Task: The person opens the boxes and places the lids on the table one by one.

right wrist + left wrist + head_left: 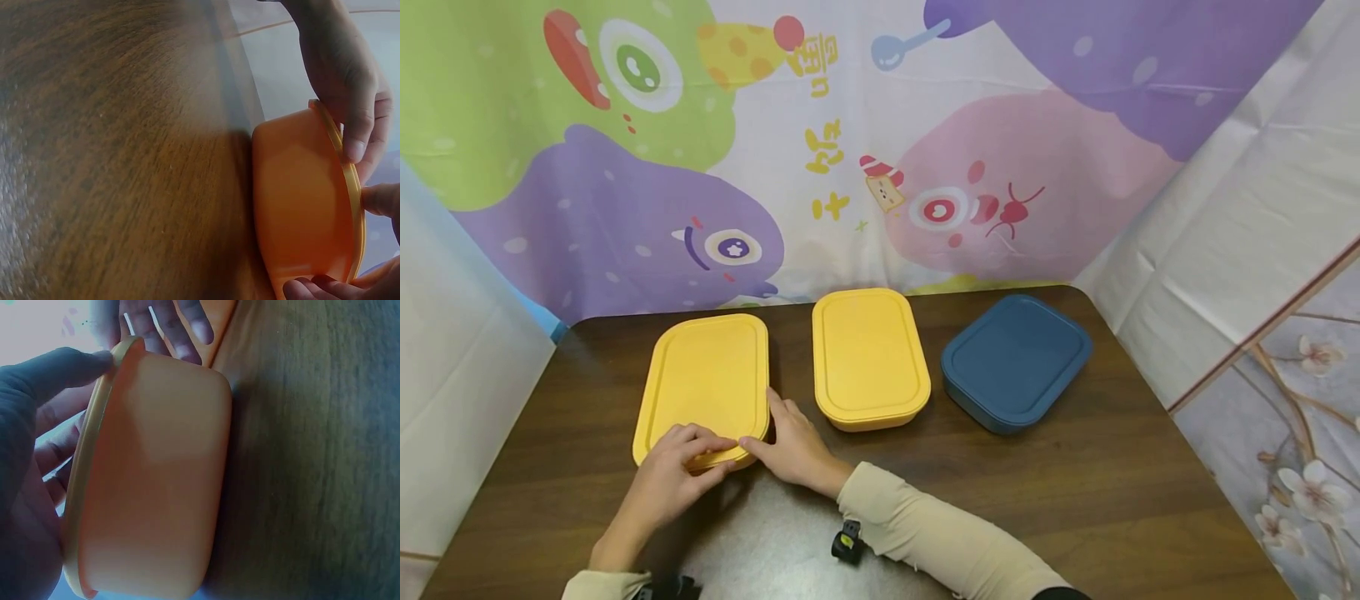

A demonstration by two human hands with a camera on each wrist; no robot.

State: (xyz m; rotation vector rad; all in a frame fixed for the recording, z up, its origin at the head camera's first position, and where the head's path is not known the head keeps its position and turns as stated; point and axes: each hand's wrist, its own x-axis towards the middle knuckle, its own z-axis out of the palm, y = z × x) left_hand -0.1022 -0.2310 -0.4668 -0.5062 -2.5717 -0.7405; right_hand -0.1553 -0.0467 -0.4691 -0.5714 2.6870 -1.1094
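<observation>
A yellow food container with its lid on, the left container point(711, 375), stands at the left of the table. At its near edge my left hand point(666, 473) lays its fingers over the lid and holds its thumb against the rim. My right hand point(793, 442) grips the near right corner, thumb on the lid's edge and fingers along the side wall. The two hands almost meet at that corner. In the left wrist view the container's smooth side wall point(150, 481) shows under the lid rim point(87, 456). The right wrist view has the left thumb point(356, 140) at the rim.
A second yellow container point(871, 354) stands at the back middle, lid on. To its right sits a dark blue lidded container point(1017, 360), turned at an angle. All stand on a dark wooden table point(1000, 500). A cartoon-print cloth point(842, 250) hangs behind the table's far edge.
</observation>
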